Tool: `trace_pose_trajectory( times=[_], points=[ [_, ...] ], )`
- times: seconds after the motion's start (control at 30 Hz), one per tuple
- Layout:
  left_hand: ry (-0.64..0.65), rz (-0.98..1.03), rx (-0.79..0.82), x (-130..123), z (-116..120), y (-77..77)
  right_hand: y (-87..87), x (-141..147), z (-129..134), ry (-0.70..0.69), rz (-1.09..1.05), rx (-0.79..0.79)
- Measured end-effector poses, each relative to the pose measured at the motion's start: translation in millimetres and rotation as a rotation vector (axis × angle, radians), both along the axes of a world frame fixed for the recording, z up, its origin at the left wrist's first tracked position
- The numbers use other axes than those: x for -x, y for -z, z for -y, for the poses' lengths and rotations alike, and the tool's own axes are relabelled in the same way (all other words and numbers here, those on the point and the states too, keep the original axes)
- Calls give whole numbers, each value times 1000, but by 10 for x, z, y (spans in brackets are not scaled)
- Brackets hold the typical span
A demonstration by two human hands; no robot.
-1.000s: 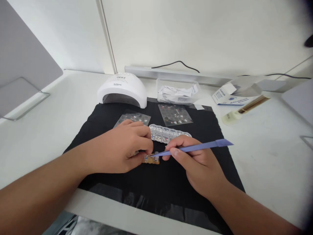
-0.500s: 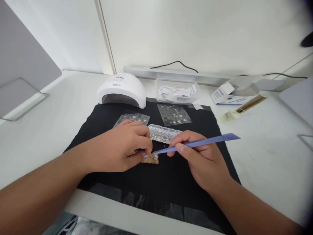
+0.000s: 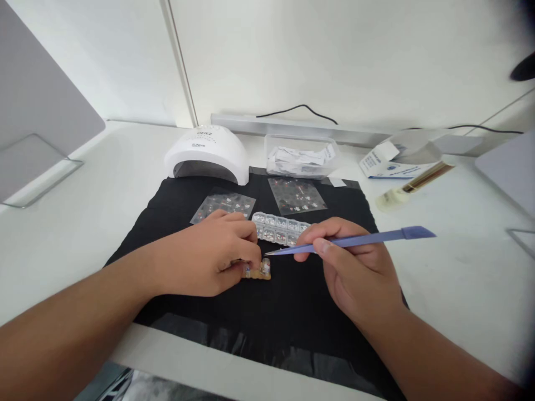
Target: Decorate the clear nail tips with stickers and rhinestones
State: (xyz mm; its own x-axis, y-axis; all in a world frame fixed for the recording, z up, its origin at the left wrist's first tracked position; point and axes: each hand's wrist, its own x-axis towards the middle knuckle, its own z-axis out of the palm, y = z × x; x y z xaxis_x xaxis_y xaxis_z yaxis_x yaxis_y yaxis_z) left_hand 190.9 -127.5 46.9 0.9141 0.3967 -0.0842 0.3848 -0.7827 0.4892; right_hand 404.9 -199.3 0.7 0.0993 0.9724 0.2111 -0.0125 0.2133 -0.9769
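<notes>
My right hand (image 3: 355,267) grips blue tweezers (image 3: 355,239) like a pen, their fine metal tip pointing left, just above a small tan strip. Glossy decorated pieces that look like nail tips sit on the tan strip (image 3: 261,275). My left hand (image 3: 221,253) is closed at the strip's left end, thumb and index finger pinching it and hiding that part. Behind the tweezers lies a clear compartment case (image 3: 276,224) with small shiny rhinestones in its cells, partly covered by my right fingers.
A black mat (image 3: 284,323) lies under the work. Two clear sticker sheets (image 3: 225,206) rest on it. A white nail lamp (image 3: 209,153), a clear tub of white packets (image 3: 303,159), an open carton (image 3: 397,161) and a small jar with wooden sticks (image 3: 393,197) stand behind.
My right hand and the tweezers have moved slightly right, and their tip has lifted off the strip. My left index finger has shifted a little downward onto the strip.
</notes>
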Motion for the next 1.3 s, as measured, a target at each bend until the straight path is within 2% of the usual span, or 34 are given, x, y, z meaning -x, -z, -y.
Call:
trace_pose_trajectory(
  times=[0.6,0.9,1.3],
  points=[
    [5,-14,-25,3,-3,28,21,-15,-25,6,17,-43],
    [-3,48,-14,15,-8,16,20,3,-24,55,-27,-47],
    [-35,56,-99,25,-28,19,23,-18,-15,47,-50,-34]
  ],
)
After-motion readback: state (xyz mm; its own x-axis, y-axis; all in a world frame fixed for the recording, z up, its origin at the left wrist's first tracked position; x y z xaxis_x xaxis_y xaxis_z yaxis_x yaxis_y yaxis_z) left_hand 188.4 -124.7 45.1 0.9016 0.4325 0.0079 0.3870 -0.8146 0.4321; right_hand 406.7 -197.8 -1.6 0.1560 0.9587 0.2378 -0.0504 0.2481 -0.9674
